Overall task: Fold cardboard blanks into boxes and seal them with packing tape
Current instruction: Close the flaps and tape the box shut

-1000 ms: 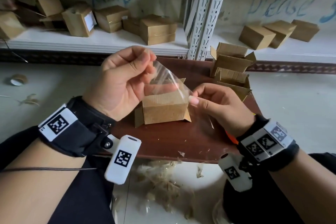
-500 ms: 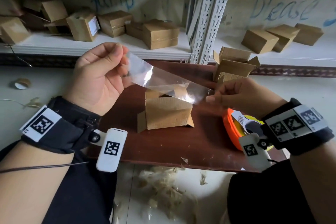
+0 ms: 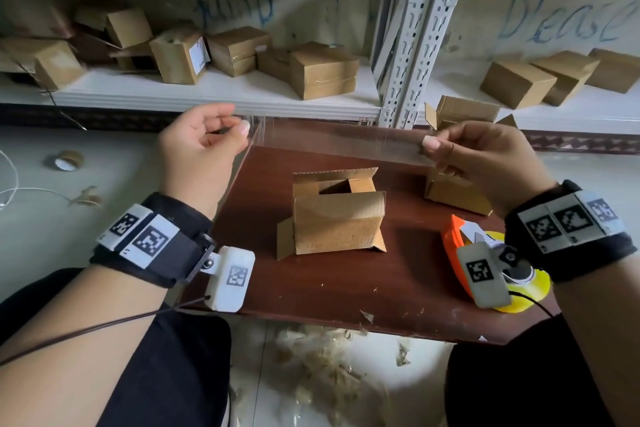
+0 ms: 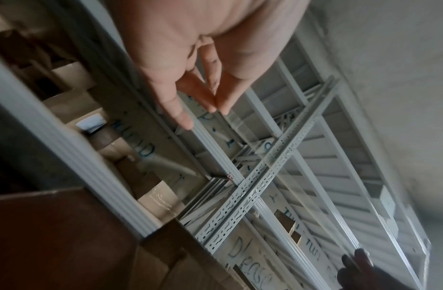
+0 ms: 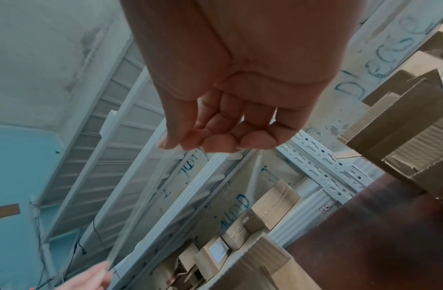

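Tape dispenser: table, 4 o'clock of the box.
Box: table centre, top flaps open.
Left hand: pinches the tape's 9 o'clock end.
Right hand: pinches its 3 o'clock end.
Tape: stretched above the box.

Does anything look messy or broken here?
Yes. Torn cardboard scraps litter the floor below the table edge. The box on the table has its top flaps open and uneven. On the left shelf, several boxes lie tipped in a jumble.
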`<action>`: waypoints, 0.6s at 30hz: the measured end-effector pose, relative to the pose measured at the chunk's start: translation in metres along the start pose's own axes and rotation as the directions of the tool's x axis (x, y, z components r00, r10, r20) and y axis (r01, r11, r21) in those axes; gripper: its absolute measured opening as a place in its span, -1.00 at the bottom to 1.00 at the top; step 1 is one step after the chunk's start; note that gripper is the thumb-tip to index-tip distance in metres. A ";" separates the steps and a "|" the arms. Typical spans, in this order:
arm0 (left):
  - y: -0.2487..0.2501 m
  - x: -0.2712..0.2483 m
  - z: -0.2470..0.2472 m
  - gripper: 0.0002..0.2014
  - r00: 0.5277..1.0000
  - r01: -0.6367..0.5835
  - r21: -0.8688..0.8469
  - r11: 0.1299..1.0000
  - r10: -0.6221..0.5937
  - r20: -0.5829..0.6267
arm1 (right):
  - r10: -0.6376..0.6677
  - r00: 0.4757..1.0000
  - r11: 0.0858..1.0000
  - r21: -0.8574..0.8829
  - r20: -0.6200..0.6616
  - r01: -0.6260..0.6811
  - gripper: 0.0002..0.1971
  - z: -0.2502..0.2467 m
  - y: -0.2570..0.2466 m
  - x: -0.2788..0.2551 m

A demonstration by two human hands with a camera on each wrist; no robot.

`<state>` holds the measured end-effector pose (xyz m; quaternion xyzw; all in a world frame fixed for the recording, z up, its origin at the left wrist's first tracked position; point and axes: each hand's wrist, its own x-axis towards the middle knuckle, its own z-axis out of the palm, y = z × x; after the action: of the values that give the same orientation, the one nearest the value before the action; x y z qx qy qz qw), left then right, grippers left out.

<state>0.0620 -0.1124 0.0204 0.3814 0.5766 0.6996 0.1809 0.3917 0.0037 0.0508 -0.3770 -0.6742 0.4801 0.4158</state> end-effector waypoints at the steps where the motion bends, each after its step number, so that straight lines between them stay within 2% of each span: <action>1: -0.004 0.001 0.001 -0.74 0.999 0.033 -0.009 0.999 -0.033 -0.018 | -0.008 1.000 1.000 0.016 -0.002 0.008 -0.79 0.002 0.000 0.000; 3: -0.010 0.002 0.004 -0.58 0.993 0.113 -0.002 0.994 -0.113 -0.033 | -0.037 0.999 0.999 0.025 0.008 0.037 -0.79 0.006 0.000 -0.002; 7: -0.018 0.006 0.001 -0.02 0.956 0.291 0.014 0.957 -0.291 -0.029 | -0.100 0.995 0.994 0.028 -0.025 0.101 -0.85 0.007 -0.002 -0.005; 9: -0.019 0.004 0.003 0.03 0.927 0.374 -0.040 0.927 -0.374 -0.010 | -0.138 0.989 0.990 0.026 -0.055 0.140 -0.86 0.005 -0.004 -0.006; 11: -0.015 -0.001 0.006 -0.16 0.891 0.454 -0.126 0.882 -0.454 0.031 | -0.169 0.982 0.985 0.007 -0.081 0.170 -0.87 0.003 -0.004 -0.008; 14: -0.010 -0.005 0.008 -0.76 0.837 0.547 -0.150 0.823 -0.534 0.122 | -0.172 0.980 0.985 0.014 -0.102 0.175 -0.87 0.002 -0.006 -0.009; 15: -0.010 -0.006 0.008 -0.87 0.820 0.571 -0.130 0.811 -0.554 0.147 | -0.169 0.980 0.985 0.008 -0.107 0.171 -0.86 0.000 -0.007 -0.009; 16: -0.008 -0.007 0.008 -0.90 0.810 0.581 -0.101 0.808 -0.563 0.161 | -0.165 0.979 0.986 -0.007 -0.118 0.165 -0.86 -0.003 -0.007 -0.009; 18: -0.005 -0.008 0.010 -0.89 0.824 0.559 -0.073 0.826 -0.545 0.154 | -0.157 0.976 0.987 -0.054 -0.153 0.151 -0.87 -0.009 -0.006 -0.007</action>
<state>0.0743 -0.1102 0.0138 0.2304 0.6085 0.6237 0.4332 0.4018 -0.0011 0.0570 -0.3688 -0.6767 0.4009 0.4953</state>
